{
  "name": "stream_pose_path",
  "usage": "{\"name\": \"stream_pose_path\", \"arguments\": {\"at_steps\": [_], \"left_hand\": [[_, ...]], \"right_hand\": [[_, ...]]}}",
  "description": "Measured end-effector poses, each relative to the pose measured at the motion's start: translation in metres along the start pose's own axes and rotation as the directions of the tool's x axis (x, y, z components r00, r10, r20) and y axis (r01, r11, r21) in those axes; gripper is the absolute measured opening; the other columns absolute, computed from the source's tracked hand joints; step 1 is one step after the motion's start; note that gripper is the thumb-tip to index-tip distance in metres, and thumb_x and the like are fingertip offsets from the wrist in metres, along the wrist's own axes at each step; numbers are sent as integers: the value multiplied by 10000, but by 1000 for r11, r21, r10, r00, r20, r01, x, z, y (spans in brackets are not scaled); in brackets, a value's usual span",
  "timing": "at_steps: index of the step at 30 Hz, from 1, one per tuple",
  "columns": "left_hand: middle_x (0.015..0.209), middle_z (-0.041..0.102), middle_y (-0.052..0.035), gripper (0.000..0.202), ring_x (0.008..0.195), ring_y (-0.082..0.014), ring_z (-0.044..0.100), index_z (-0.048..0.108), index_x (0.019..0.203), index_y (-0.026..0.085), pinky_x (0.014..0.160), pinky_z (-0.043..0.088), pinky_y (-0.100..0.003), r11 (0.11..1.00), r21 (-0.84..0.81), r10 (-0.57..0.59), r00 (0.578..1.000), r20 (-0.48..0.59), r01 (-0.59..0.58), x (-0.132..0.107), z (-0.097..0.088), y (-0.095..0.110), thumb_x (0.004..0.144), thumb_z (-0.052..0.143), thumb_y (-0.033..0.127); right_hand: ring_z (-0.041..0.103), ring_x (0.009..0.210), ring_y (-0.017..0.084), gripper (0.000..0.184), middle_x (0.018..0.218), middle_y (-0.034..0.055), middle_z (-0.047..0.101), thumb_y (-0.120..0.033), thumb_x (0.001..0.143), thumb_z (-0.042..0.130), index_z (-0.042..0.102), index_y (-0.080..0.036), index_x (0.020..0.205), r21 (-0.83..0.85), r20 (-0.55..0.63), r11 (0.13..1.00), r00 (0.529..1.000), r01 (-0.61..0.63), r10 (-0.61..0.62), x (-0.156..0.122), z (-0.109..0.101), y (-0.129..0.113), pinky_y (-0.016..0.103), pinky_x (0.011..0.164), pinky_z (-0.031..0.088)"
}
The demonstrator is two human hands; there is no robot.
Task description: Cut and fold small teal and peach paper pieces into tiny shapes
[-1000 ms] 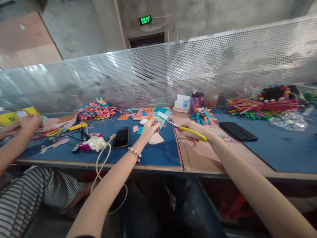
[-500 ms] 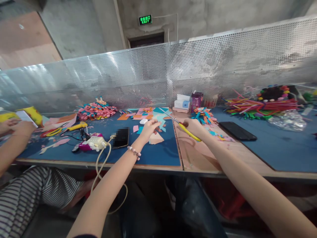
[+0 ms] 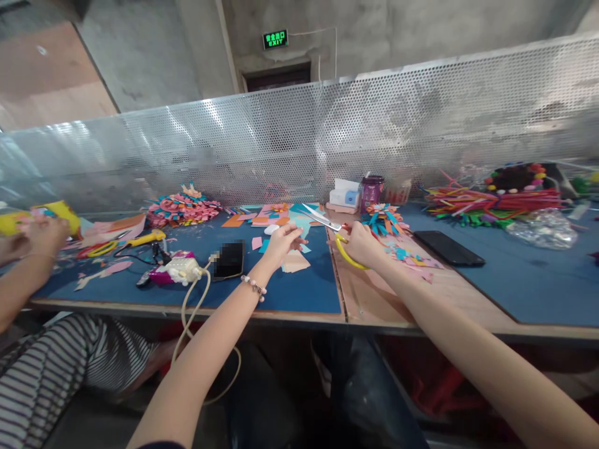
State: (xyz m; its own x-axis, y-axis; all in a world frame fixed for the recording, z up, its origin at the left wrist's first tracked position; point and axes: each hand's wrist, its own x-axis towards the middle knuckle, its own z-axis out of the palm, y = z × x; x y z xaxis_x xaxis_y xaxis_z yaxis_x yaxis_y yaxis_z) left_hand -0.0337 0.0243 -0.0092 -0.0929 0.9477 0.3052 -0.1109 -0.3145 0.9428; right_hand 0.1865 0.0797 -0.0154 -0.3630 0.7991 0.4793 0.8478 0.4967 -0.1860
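Note:
My right hand [image 3: 361,243] grips yellow-handled scissors [image 3: 333,229] low over the wooden strip of the table, blades apart and pointing back-left. My left hand [image 3: 282,240] hovers over the blue mat with fingers curled and pinched; whether it holds a scrap I cannot make out. Just below it lies a peach paper piece [image 3: 295,261]. Teal, pink and orange paper cuttings [image 3: 281,215] lie behind both hands.
A person in a striped shirt sits at the left, hands [image 3: 35,234] at a yellow object. On the mat lie a glue gun [image 3: 143,238], a corded device [image 3: 180,270], a phone [image 3: 228,259], another phone [image 3: 449,247], paper flowers [image 3: 181,207], coloured sticks [image 3: 486,202] and a perforated metal screen [image 3: 327,137].
The teal paper piece has left my left hand. My right hand lowered the scissors toward the table and turned them, blades now apart.

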Motion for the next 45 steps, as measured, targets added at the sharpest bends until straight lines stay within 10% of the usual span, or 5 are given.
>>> {"name": "stream_pose_path", "arguments": {"at_steps": [15,33,45], "left_hand": [[761,665,-79,383,640,-142,649,625,795,124,624,534,-269,991,-91,-98,994,58,103,3,1,-4,779,577,504],[888,671,-118,316,741,-199,682,634,942,120,623,516,-288,982,91,-188,932,310,168,-13,9,2,790,620,397],[957,673,-122,417,620,-140,640,640,983,136,468,385,-207,981,175,-123,968,220,85,-5,5,5,819,509,496]], "right_hand": [[590,951,190,288,1112,76,586,-332,892,533,563,-146,1111,-45,221,999,975,22,-12,4,15,1,399,817,494],[513,880,196,191,828,50,598,-313,849,524,617,-174,756,347,-205,844,911,410,-358,-8,-8,-33,334,849,368],[601,776,136,220,906,31,615,-319,907,509,583,-125,980,495,-145,828,965,263,-219,-1,7,-24,318,700,506]]}}
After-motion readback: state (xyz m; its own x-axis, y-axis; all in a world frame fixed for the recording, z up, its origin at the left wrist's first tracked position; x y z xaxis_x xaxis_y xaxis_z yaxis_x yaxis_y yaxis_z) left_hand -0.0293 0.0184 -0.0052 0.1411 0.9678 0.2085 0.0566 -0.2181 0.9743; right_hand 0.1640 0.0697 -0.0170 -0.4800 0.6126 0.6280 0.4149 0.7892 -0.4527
